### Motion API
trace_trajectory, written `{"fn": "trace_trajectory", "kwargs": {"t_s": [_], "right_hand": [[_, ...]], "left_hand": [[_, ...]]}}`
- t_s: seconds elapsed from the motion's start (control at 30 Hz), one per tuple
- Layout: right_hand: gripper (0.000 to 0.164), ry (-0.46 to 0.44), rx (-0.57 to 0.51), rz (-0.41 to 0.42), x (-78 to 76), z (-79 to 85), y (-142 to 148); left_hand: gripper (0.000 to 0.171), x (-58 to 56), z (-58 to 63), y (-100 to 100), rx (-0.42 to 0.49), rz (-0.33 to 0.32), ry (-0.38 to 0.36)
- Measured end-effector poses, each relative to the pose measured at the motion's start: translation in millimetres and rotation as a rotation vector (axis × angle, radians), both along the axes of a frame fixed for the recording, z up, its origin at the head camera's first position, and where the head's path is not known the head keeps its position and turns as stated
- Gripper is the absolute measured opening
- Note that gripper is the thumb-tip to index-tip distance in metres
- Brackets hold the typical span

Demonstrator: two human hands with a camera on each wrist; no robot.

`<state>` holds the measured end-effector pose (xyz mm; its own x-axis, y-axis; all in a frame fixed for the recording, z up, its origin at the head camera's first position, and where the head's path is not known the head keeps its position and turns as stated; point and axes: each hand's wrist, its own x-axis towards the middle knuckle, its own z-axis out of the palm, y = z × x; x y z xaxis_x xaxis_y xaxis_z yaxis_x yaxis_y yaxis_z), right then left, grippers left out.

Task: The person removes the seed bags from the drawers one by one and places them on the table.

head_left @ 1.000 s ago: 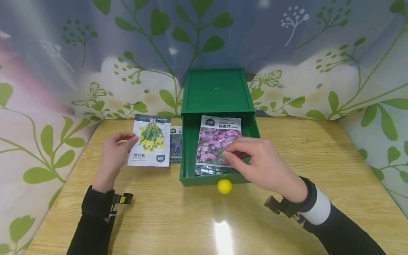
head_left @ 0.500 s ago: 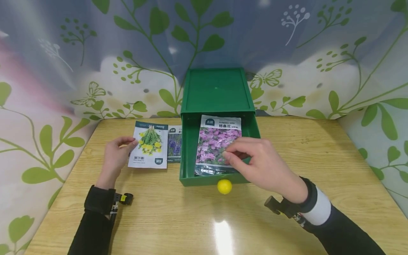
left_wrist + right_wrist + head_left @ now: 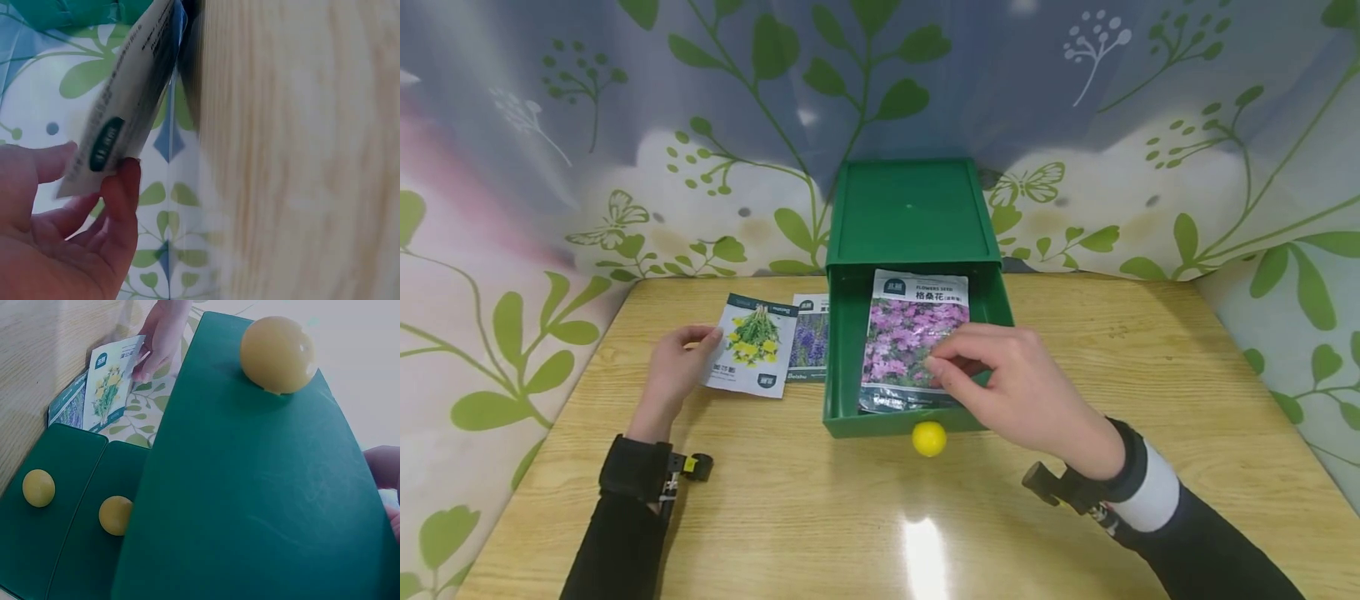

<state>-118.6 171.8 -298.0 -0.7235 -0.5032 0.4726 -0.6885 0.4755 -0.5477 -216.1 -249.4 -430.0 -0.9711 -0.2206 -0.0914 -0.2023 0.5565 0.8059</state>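
Note:
Between thumb and fingers, my left hand (image 3: 673, 371) pinches the left edge of a dandelion seed packet (image 3: 752, 346), tilted above the table. Behind it, a seed packet with purple-blue flowers (image 3: 808, 340) is partly covered, against the green drawer unit's left side. An open green drawer (image 3: 842, 392) with a yellow knob (image 3: 928, 439) contains a pink-flower seed packet (image 3: 898, 333). My right hand (image 3: 1011, 379) reaches over the drawer's right side, thumb and fingertips together at that packet, appearing to pinch it; the contact is largely hidden. In the right wrist view, the drawer front (image 3: 250, 487) blocks most of this hand.
The green drawer unit (image 3: 913, 212) stands at the table's back against a leaf-patterned cloth (image 3: 700, 125). Below the open drawer are closed drawer fronts (image 3: 56, 469) with yellow knobs (image 3: 115, 515). Wooden tabletop (image 3: 820, 517) extends in front and to both sides.
The dandelion packet has come down slightly and tilted, its lower end swinging left, uncovering more of the purple-blue flower packet. My right hand and the pink-flower packet have stayed still.

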Motion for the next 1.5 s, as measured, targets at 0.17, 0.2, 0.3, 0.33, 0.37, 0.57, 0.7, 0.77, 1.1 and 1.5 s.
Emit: {"fn": "trace_trajectory", "kwargs": {"t_s": [0.17, 0.2, 0.3, 0.33, 0.37, 0.57, 0.7, 0.77, 1.1, 1.5], "right_hand": [[0.009, 0.010, 0.001, -0.002, -0.2, -1.1, 0.2], [0.009, 0.012, 0.002, -0.001, -0.2, -1.2, 0.2], [0.009, 0.013, 0.003, -0.002, -0.1, -1.2, 0.2], [0.009, 0.014, 0.004, -0.003, -0.1, -1.1, 0.1], [0.009, 0.015, 0.005, -0.003, -0.1, -1.0, 0.0], [0.009, 0.018, 0.007, -0.007, 0.0, -0.6, -0.5], [0.010, 0.012, 0.011, -0.010, 0.2, -0.6, -0.5], [0.009, 0.010, 0.013, -0.013, 0.2, -0.5, -0.5], [0.009, 0.011, 0.013, -0.014, 0.3, -0.8, -0.9], [0.007, 0.018, -0.011, 0.009, -1.7, 4.1, 3.6]], "left_hand": [[0.069, 1.8, 0.9, -1.0, 0.008, -0.031, -0.092], [0.069, 2.3, 1.4, -1.2, 0.005, -0.040, -0.105], [0.072, 3.0, 3.1, -1.7, -0.001, -0.056, -0.144], [0.073, 3.1, 3.5, -1.8, -0.003, -0.059, -0.158], [0.074, 3.3, 4.0, -2.1, -0.006, -0.066, -0.172], [0.079, 2.9, 4.3, -4.8, -0.023, -0.098, -0.217], [0.079, 3.1, 3.3, -6.7, -0.033, -0.114, -0.215], [0.079, 3.0, 2.9, -7.2, -0.035, -0.119, -0.222], [0.063, 3.3, 2.3, -9.5, -0.088, -0.148, -0.222], [0.078, 10.1, 18.2, -0.4, -0.054, -0.190, -0.197]]}}
